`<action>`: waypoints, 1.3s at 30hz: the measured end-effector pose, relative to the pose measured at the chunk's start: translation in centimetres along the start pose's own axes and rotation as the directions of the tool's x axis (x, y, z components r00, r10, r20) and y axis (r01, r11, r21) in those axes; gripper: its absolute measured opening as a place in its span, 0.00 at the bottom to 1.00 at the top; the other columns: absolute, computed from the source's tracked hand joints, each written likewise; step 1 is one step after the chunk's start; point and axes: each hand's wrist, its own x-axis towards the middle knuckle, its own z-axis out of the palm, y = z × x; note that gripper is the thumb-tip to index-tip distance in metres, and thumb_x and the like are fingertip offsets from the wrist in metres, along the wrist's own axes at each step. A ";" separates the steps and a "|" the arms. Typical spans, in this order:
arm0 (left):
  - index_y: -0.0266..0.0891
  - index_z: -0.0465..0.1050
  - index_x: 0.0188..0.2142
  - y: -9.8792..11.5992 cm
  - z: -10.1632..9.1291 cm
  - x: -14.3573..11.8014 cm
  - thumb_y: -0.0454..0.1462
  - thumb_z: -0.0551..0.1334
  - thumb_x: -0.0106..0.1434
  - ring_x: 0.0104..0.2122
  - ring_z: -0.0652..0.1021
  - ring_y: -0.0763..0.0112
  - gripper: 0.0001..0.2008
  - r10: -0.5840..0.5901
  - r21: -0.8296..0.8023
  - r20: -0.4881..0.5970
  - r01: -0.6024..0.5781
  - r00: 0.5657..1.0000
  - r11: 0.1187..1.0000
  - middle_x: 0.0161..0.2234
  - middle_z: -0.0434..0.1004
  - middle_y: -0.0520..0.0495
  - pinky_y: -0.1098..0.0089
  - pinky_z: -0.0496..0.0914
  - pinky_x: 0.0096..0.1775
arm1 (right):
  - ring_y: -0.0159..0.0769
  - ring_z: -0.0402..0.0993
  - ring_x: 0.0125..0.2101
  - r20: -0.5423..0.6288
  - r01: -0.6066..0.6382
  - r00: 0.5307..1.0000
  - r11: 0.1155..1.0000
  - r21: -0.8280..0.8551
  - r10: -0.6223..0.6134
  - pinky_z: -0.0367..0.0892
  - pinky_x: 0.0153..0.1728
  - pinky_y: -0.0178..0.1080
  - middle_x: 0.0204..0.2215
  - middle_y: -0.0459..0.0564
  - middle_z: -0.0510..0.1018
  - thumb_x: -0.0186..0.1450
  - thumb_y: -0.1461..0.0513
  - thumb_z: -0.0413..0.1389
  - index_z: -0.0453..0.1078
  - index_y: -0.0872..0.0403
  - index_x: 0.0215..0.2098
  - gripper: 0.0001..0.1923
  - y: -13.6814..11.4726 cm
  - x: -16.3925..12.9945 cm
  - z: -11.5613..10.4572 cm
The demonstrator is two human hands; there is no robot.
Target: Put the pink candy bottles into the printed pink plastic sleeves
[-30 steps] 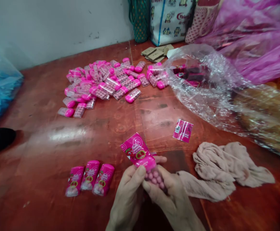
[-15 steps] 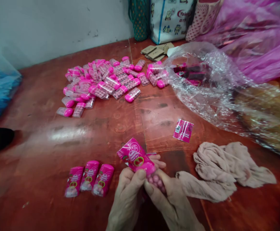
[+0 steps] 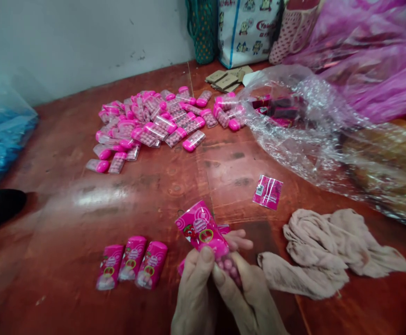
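Observation:
Both hands are closed around one small clear candy box (image 3: 229, 266) full of round pink candies, low in the middle of the view. A glossy pink printed sleeve (image 3: 203, 225) covers its upper end and sticks out loosely beyond it. My left hand (image 3: 193, 288) pinches the sleeve near the box with the thumb on top. My right hand (image 3: 246, 291) grips the bare end of the box, some fingers stretched out behind. Another bit of pink wrapper shows behind the hands, mostly hidden. To the left lie three sleeved candy boxes (image 3: 131, 260) side by side.
A heap of unsleeved candy boxes (image 3: 150, 116) lies farther back on the reddish floor (image 3: 175, 186). One flat pink sleeve (image 3: 267, 192) and a crumpled beige cloth (image 3: 321, 251) are on the right. Behind them spreads clear plastic film (image 3: 293, 149); bags (image 3: 248, 37) stand by the wall.
My hands have shifted slightly right with the candy box and sleeve. The whole view has moved a little. The grip looks the same.

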 end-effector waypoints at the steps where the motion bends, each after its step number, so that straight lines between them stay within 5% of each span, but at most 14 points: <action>1: 0.39 0.67 0.48 -0.1 0.1 -0.1 0.40 0.57 0.62 0.42 0.73 0.62 0.15 0.000 -0.009 -0.002 0.000 1.000 1.000 0.48 0.69 0.43 0.57 0.70 0.41 | 0.32 0.69 0.20 0.009 -0.015 1.000 1.000 -0.020 0.015 0.65 0.22 0.31 0.20 0.44 0.73 0.65 0.50 0.46 0.70 0.53 0.38 0.18 0.0 -0.1 -0.2; 4: 0.39 0.66 0.48 0.0 0.1 -0.1 0.40 0.57 0.62 0.42 0.73 0.62 0.15 0.007 -0.045 -0.005 -0.007 1.000 0.999 0.49 0.68 0.43 0.57 0.70 0.41 | 0.32 0.69 0.21 0.020 -0.075 0.997 0.993 -0.090 0.077 0.65 0.22 0.30 0.20 0.45 0.72 0.65 0.51 0.47 0.71 0.53 0.33 0.17 0.3 -0.2 -0.4; 8: 0.36 0.69 0.45 0.6 -0.1 0.3 0.43 0.57 0.62 0.41 0.74 0.61 0.16 0.021 -0.080 -0.018 -0.022 1.000 0.997 0.45 0.72 0.41 0.58 0.70 0.40 | 0.34 0.71 0.25 -0.022 -0.155 0.988 0.978 -0.142 0.154 0.67 0.27 0.33 0.24 0.47 0.73 0.64 0.50 0.49 0.70 0.54 0.41 0.19 1.1 -0.5 -0.1; 14: 0.36 0.78 0.29 0.6 -0.1 0.6 0.46 0.62 0.54 0.44 0.74 0.51 0.14 0.038 -0.073 -0.039 -0.041 0.999 0.997 0.37 0.79 0.39 0.61 0.69 0.43 | 0.31 0.69 0.20 0.002 -0.048 0.999 0.989 -0.136 0.049 0.64 0.22 0.30 0.19 0.45 0.72 0.66 0.51 0.46 0.71 0.54 0.39 0.18 0.6 -0.3 0.0; 22: 0.38 0.79 0.30 -0.1 -0.7 -0.5 0.49 0.59 0.55 0.45 0.73 0.50 0.17 0.067 -0.031 -0.069 -0.069 0.995 0.997 0.39 0.79 0.38 0.58 0.69 0.44 | 0.31 0.71 0.18 -0.106 -0.003 0.994 0.991 -0.136 -0.012 0.67 0.21 0.28 0.20 0.45 0.74 0.65 0.46 0.45 0.72 0.52 0.39 0.22 -0.1 -1.0 0.8; 34: 0.38 0.76 0.23 0.6 -1.1 -0.7 0.35 0.66 0.52 0.29 0.78 0.66 0.03 -0.027 -0.276 -0.123 -0.008 0.992 0.961 0.22 0.77 0.49 0.67 0.71 0.39 | 0.32 0.70 0.16 -0.079 0.101 0.991 0.985 -0.136 -0.113 0.64 0.19 0.31 0.17 0.45 0.73 0.67 0.54 0.45 0.66 0.51 0.31 0.14 1.0 -0.8 1.7; 39: 0.39 0.76 0.26 0.3 -0.4 -1.2 0.38 0.64 0.54 0.32 0.78 0.64 0.05 -0.010 -0.224 -0.128 -0.019 0.992 0.974 0.28 0.80 0.47 0.67 0.72 0.37 | 0.34 0.70 0.17 -0.096 0.047 0.993 0.979 -0.199 -0.067 0.65 0.20 0.32 0.17 0.45 0.73 0.68 0.51 0.42 0.66 0.50 0.32 0.17 0.4 -1.1 1.3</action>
